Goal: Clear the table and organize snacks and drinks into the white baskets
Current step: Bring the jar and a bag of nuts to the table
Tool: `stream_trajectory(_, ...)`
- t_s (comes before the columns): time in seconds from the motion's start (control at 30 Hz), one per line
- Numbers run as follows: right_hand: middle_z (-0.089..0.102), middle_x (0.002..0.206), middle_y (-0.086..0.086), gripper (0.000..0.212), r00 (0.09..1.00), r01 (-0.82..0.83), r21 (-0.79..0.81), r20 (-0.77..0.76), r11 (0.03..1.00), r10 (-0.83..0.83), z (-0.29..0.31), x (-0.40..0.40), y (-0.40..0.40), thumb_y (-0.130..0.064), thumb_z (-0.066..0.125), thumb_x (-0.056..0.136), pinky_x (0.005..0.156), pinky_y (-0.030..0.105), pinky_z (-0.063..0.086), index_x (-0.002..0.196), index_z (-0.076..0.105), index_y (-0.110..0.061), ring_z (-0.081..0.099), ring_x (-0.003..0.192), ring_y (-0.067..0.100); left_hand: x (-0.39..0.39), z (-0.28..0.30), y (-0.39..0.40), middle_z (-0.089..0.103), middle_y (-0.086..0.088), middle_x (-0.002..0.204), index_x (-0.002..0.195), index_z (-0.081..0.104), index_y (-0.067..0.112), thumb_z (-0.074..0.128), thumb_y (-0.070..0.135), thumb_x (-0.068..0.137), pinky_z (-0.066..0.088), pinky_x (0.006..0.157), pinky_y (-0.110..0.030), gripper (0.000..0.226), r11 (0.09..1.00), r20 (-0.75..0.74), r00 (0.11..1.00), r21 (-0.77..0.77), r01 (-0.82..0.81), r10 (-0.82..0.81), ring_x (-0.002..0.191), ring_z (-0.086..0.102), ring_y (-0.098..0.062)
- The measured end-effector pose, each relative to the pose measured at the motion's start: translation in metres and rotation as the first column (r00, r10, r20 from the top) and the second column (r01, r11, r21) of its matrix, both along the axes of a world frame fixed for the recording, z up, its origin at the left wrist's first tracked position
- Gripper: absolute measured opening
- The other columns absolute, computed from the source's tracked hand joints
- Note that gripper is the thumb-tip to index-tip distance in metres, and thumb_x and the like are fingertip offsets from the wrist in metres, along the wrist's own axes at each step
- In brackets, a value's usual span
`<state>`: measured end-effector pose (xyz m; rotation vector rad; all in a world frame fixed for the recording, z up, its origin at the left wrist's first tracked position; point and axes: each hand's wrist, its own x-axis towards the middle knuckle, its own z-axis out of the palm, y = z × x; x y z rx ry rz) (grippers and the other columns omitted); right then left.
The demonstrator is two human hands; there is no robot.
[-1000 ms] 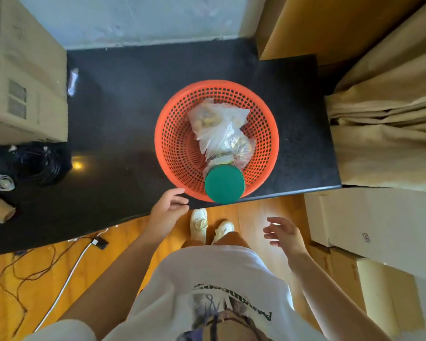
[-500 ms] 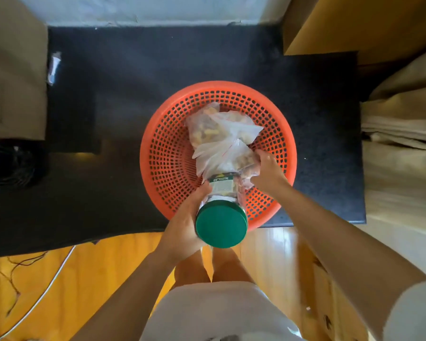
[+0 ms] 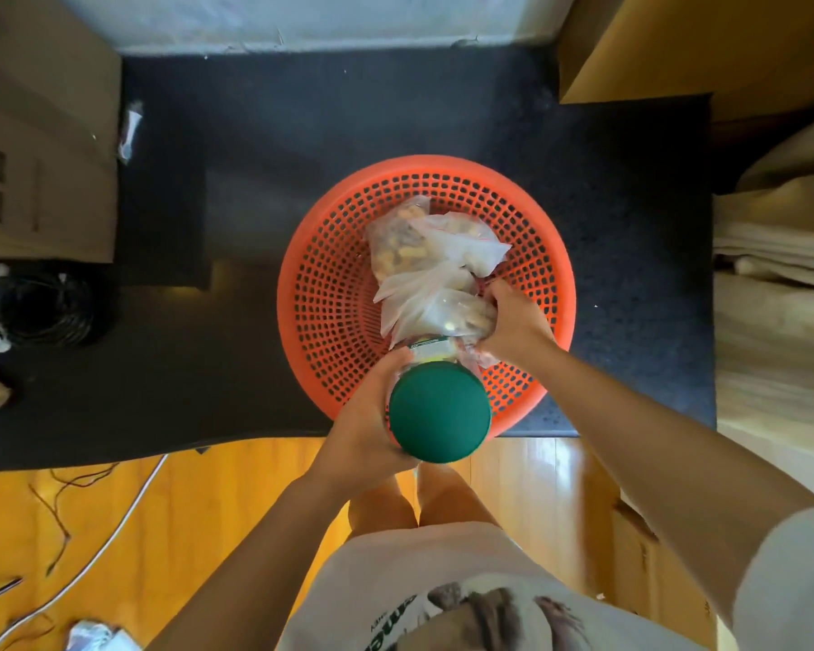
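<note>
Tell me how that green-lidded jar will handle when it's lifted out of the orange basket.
The jar looks rigid, so the left hand should grip it firmly. Its round body would probably roll if laid down. The snack bags lean against it and may slump once it leaves the orange basket.

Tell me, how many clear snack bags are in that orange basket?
3 that I can see: one bag at the far side, one beside it, one nearest, under the right hand. More may be hidden underneath.

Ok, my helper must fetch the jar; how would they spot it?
Find the round orange basket on the black table. At its near rim stands a clear jar gripped by the left hand, the only thing with a green lid, beside plastic snack bags.
</note>
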<state>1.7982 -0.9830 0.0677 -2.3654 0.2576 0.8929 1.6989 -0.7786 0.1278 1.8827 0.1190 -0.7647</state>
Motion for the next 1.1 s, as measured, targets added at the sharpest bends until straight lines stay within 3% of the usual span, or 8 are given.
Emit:
stream_trajectory(0.13,0.064,0.104,0.006,0.044,0.992,0.091,0.024,0.089,0.996,-0.092,0.019,-0.016,0.0,-0.013,0.067,0.071,0.071,0.029,0.045,0.112,0.051,-0.017,0.059,0.091,0.027,0.009,0.023,-0.002,0.042,0.022,0.13,0.129,0.031,0.046,0.085,0.027,0.047,0.047,0.098,-0.027,0.1,0.998,0.096,0.995,-0.046,-0.035,0.039,0.121,0.045,0.002)
stream_trajectory(0.27,0.057,0.077,-0.004,0.04,0.928,0.334,0.147,0.122,0.931,-0.352,0.055,-0.039,-0.005,-0.014,0.073,0.063,0.058,0.026,0.036,0.098,0.054,-0.02,0.056,0.079,0.026,0.017,0.047,0.009,0.044,0.014,0.131,0.121,0.03,0.059,0.084,0.026,0.045,0.045,0.099,-0.032,0.099,0.973,0.104,0.982,-0.191,-0.133,0.155,0.123,0.048,-0.007)
stream_trajectory(0.4,0.065,0.088,0.003,0.039,0.724,0.64,0.4,-0.028,0.656,-0.689,0.096,-0.076,-0.006,-0.006,0.079,0.06,0.08,0.041,0.053,0.086,0.057,-0.026,0.064,0.09,0.028,0.03,0.069,0.019,0.049,0.016,0.125,0.117,0.036,0.051,0.078,0.018,0.047,0.044,0.099,-0.043,0.089,0.881,0.073,0.962,-0.425,-0.207,0.261,0.118,0.053,-0.007)
stream_trajectory(0.5,0.069,0.093,0.006,0.043,0.558,0.714,0.573,-0.118,0.403,-0.821,0.128,-0.116,-0.001,-0.003,0.078,0.056,0.081,0.045,0.056,0.09,0.062,-0.023,0.066,0.094,0.031,0.044,0.085,0.028,0.061,0.011,0.12,0.12,0.048,0.037,0.069,0.015,0.056,0.05,0.095,-0.035,0.07,0.848,0.128,0.973,-0.52,-0.1,0.193,0.113,0.058,-0.013)
stream_trajectory(0.6,0.071,0.1,0.008,0.043,0.399,0.708,0.688,-0.205,0.158,-0.893,0.152,-0.161,0.013,0.005,0.068,0.068,0.078,0.039,0.057,0.108,0.062,-0.011,0.067,0.097,0.03,0.05,0.1,0.033,0.065,0.01,0.116,0.125,0.046,0.022,0.062,0.013,0.062,0.05,0.091,-0.024,0.066,0.845,0.126,0.983,-0.533,-0.044,0.13,0.111,0.06,-0.011)
stream_trajectory(0.8,0.075,0.086,-0.002,0.042,0.103,0.629,0.76,-0.288,-0.162,-0.952,0.184,-0.263,0.064,0.001,0.064,0.062,0.061,0.024,0.055,0.099,0.063,-0.018,0.071,0.08,0.015,0.037,0.112,0.043,0.073,0.017,0.096,0.112,0.051,0.024,0.037,0.009,0.082,0.054,0.075,-0.015,0.037,0.827,-0.027,1.0,-0.563,-0.016,0.002,0.091,0.068,0.001)
stream_trajectory(1.0,0.074,0.089,0.001,0.042,-0.227,0.547,0.76,-0.269,-0.351,-0.936,0.189,-0.358,0.131,-0.006,0.069,0.063,0.064,0.029,0.056,0.098,0.067,-0.028,0.071,0.085,0.021,0.017,0.114,0.03,0.075,0.01,0.075,0.076,0.076,0.025,0.026,0.025,0.098,0.057,0.064,-0.017,0.054,0.856,-0.21,0.944,-0.503,0.118,-0.253,0.073,0.071,-0.004)
stream_trajectory(1.1,0.074,0.094,0.003,0.045,-0.413,0.451,0.767,-0.273,-0.455,-0.869,0.19,-0.399,0.167,-0.005,0.07,0.063,0.066,0.028,0.056,0.1,0.067,-0.03,0.071,0.089,0.022,-0.01,0.111,0.012,0.076,0.009,0.08,0.077,0.077,0.028,0.025,0.03,0.098,0.058,0.066,-0.02,0.056,0.822,-0.207,0.861,-0.464,0.332,-0.464,0.077,0.071,-0.006)
